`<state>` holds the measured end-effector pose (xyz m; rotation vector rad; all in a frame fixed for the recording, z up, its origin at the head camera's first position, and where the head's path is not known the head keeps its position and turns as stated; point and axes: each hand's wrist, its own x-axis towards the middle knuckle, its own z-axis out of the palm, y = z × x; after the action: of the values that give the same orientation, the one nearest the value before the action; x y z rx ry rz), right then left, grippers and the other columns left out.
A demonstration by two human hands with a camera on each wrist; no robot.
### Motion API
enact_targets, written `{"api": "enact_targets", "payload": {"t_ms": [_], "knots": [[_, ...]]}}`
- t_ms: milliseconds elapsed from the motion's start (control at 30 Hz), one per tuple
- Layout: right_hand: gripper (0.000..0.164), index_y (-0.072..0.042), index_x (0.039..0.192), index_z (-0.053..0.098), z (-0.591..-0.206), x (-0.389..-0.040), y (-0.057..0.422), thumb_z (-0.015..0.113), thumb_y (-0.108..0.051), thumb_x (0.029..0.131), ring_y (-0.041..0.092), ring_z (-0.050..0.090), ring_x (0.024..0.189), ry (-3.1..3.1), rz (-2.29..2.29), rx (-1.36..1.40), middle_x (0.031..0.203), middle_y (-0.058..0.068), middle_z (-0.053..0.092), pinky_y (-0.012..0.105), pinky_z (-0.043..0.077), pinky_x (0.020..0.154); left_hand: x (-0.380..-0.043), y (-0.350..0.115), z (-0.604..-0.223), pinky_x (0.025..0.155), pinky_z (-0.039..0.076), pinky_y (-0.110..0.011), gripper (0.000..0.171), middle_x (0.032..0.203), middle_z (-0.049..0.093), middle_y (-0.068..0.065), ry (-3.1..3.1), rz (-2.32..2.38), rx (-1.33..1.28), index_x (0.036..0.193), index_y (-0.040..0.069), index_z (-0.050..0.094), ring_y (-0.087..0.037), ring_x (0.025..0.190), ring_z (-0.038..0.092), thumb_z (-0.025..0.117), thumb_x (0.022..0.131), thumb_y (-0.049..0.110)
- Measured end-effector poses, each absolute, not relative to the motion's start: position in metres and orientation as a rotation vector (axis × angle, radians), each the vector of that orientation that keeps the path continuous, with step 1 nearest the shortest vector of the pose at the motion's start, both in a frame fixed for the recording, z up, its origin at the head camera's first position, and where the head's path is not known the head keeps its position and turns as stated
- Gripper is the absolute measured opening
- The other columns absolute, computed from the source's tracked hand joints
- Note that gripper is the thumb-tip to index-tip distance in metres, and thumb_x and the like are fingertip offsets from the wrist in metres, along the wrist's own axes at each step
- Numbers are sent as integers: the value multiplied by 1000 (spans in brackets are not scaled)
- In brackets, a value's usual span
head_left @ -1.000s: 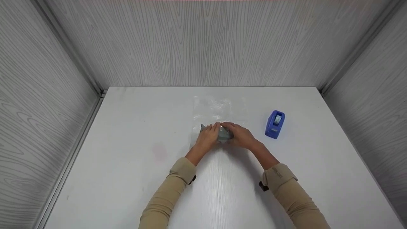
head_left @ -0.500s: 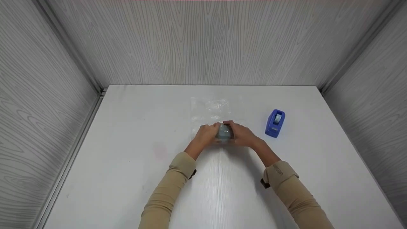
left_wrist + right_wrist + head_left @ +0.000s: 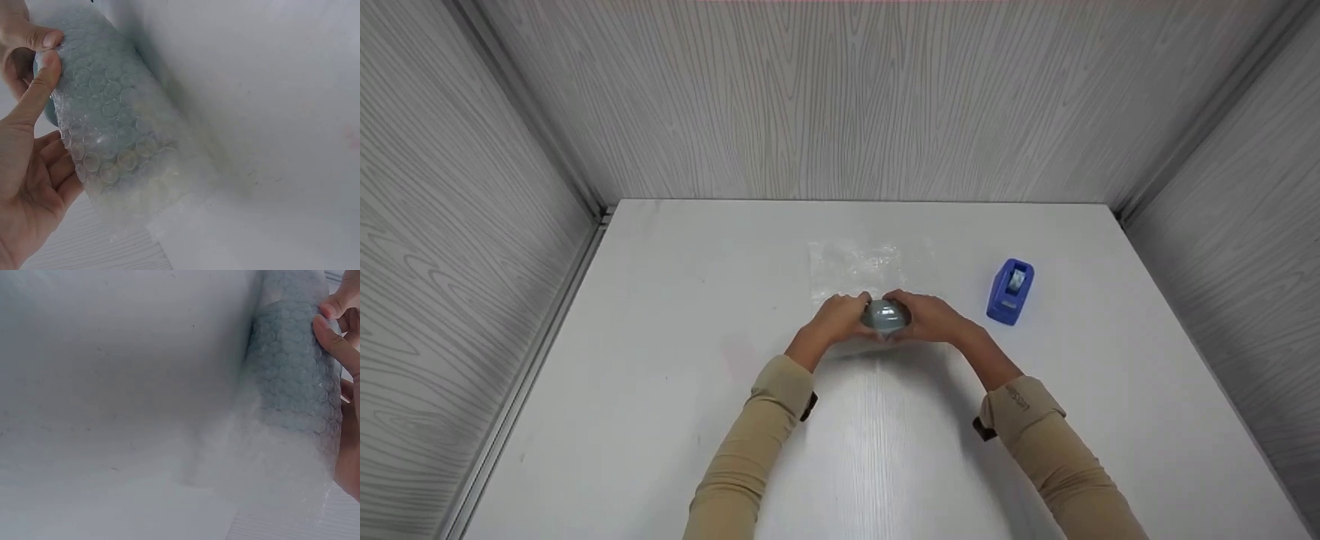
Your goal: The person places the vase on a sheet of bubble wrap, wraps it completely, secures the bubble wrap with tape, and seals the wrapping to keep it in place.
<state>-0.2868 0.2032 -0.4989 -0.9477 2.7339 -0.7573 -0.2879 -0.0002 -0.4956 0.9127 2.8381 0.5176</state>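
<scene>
A grey-green, rounded object (image 3: 886, 316) sits between both hands near the table's middle; its kind cannot be made out. Clear bubble wrap (image 3: 112, 107) lies round it, and a flat stretch of the sheet extends beyond the hands in the head view. My left hand (image 3: 835, 319) grips the wrapped object from the left, thumb along the wrap's edge and fingers on the other side of it. From the right, my right hand (image 3: 934, 318) holds it the same way. In both wrist views the two thumb tips are close together, and loose wrap sticks out past each end.
A blue tape dispenser (image 3: 1010, 292) with a roll in it stands on the white table (image 3: 697, 300), right of the hands. Grey wood-grain panels (image 3: 840, 105) close off the back and both sides.
My left hand's fingers have gone from lying over the top to gripping the left side. More of the object's rounded face shows between the hands. The flat wrap's far edge has shifted slightly nearer.
</scene>
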Motion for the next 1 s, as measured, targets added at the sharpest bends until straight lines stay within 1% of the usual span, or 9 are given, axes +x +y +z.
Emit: {"api": "enact_targets", "payload": {"t_ms": [233,333,500,600,833,900,1000], "knots": [[71,-6,130,48,-499,-292,205,78,-34,72,22,54,104,2685,-790,-918,119,10,57,40,42,88,-291,-2,-494,81,44,-36,59,100,63,-8,2761,581,878,114,3,55,-23,89,59,73,75,43],[69,-7,129,50,-498,-294,205,78,-34,72,20,54,102,2666,-799,-916,118,9,58,39,43,86,-294,-3,-493,82,44,-35,56,103,62,-7,2701,608,844,115,4,55,-21,91,58,72,77,42],[67,-9,128,52,-496,-296,205,76,-38,73,20,55,97,2601,-834,-856,116,6,59,38,44,83,-300,-6,-493,86,44,-32,54,111,61,-6,2611,657,810,115,5,57,-19,99,57,71,78,41],[67,-11,129,53,-497,-296,206,74,-42,74,20,54,97,2563,-843,-807,117,6,58,38,44,82,-301,-7,-493,87,43,-32,56,113,61,-6,2580,659,804,117,4,58,-19,101,56,71,78,42],[67,-10,131,51,-499,-296,209,68,-46,78,21,51,102,2518,-871,-726,120,7,55,40,42,85,-305,-9,-490,81,45,-31,58,108,62,-4,2513,680,772,118,5,60,-16,92,56,68,79,47],[67,-10,132,50,-499,-297,210,66,-47,79,22,51,102,2506,-882,-705,121,8,55,41,42,86,-307,-9,-490,81,45,-31,58,109,62,-4,2501,694,760,119,6,61,-16,93,56,67,79,48],[67,-9,133,49,-501,-298,210,64,-49,81,22,51,102,2488,-890,-702,121,9,54,41,42,85,-309,-9,-490,86,44,-32,62,114,60,-4,2479,727,723,125,8,57,-16,100,55,66,79,49]]}}
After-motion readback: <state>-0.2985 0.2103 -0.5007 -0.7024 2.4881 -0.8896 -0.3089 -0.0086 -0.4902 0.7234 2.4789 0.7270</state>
